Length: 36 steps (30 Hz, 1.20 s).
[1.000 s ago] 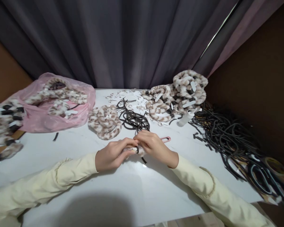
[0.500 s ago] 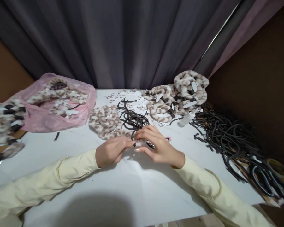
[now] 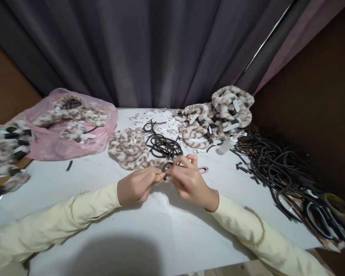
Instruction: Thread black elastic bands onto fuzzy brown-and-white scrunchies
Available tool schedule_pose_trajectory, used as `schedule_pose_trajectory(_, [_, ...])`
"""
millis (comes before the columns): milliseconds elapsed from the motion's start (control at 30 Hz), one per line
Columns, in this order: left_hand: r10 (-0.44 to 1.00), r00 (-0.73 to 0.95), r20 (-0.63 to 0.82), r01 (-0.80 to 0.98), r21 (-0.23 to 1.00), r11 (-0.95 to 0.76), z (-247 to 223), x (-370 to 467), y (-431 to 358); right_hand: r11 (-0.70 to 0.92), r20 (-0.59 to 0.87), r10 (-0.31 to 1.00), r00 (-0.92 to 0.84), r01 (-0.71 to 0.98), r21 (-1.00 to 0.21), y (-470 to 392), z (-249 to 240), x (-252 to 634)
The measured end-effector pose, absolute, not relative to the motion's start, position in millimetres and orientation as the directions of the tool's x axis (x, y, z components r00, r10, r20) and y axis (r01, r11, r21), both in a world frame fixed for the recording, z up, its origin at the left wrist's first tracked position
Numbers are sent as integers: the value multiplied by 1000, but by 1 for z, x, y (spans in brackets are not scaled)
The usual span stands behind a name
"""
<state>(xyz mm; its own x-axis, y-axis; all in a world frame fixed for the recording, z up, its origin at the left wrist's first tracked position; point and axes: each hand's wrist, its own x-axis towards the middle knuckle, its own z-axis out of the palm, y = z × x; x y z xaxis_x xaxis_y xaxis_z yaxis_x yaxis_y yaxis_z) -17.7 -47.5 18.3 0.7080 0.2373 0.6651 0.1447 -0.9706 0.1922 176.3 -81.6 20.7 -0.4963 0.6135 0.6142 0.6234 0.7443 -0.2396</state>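
At the centre of the white table (image 3: 126, 230), my left hand (image 3: 140, 184) and my right hand (image 3: 189, 178) meet fingertip to fingertip. Both pinch a black cord (image 3: 166, 167), which curves up in a small loop between them. Behind the right hand the pink-rimmed end of a tool (image 3: 204, 170) sticks out. A spotted furry piece (image 3: 129, 147) lies just beyond the left hand. Beyond the fingers is a tangled bundle of black cords (image 3: 163, 145). The fingers partly hide what lies at the pinch.
A pink plastic bag (image 3: 103, 142) with furry pieces stands at left, near more furry loops (image 3: 8, 142). Furry rings (image 3: 231, 103) with white tags, a white bottle (image 3: 227, 145) and a large heap of black cords (image 3: 270, 161) lie at right. Small metal clasps (image 3: 158, 119) lie behind.
My right hand has closed in towards the left fingertips and its fingers have bunched up. The light fuzzy bit under it is now mostly hidden, and the small cord loop shows more.
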Motion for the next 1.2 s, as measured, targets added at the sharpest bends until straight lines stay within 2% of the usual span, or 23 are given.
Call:
schedule_pose_trajectory(167, [385, 648, 657, 199, 341, -919, 17, -14, -56, 717, 666, 603, -439, 664, -212, -84, 19, 172])
schedule_pose_trajectory(333, [494, 569, 657, 272, 416, -867, 15, -11, -62, 707, 716, 534, -450, 702, -86, -88, 18, 166])
schedule_pose_trajectory(500, [500, 575, 647, 300, 402, -865, 14, -9, -64, 689, 721, 517, -461, 724, -31, -89, 16, 164])
schedule_pose_trajectory(667, [450, 608, 654, 316, 320, -893, 10, -8, -65, 677, 734, 509, -449, 736, -19, -90, 14, 163])
schedule_pose_trajectory(900, [378, 624, 684, 247, 287, -926, 11, -11, -58, 676, 720, 498, -484, 737, 28, -91, 14, 162])
schedule_pose_trajectory(967, [428, 609, 668, 231, 367, -901, 12, -11, -58, 682, 702, 484, -523, 728, 71, -90, 14, 164])
schedule_pose_trajectory(1033, [566, 578, 588, 270, 516, -813, 14, -11, -58, 672, 666, 496, -558, 732, 112, -88, 15, 165])
schedule_pose_trajectory(1133, [792, 492, 361, 353, 749, -561, 20, -9, -56, 629, 618, 539, -573, 762, 158, -85, 15, 166])
schedule_pose_trajectory(1200, [881, 446, 160, 318, 891, -323, 26, -8, -52, 594, 613, 556, -561, 784, 179, -84, 15, 166])
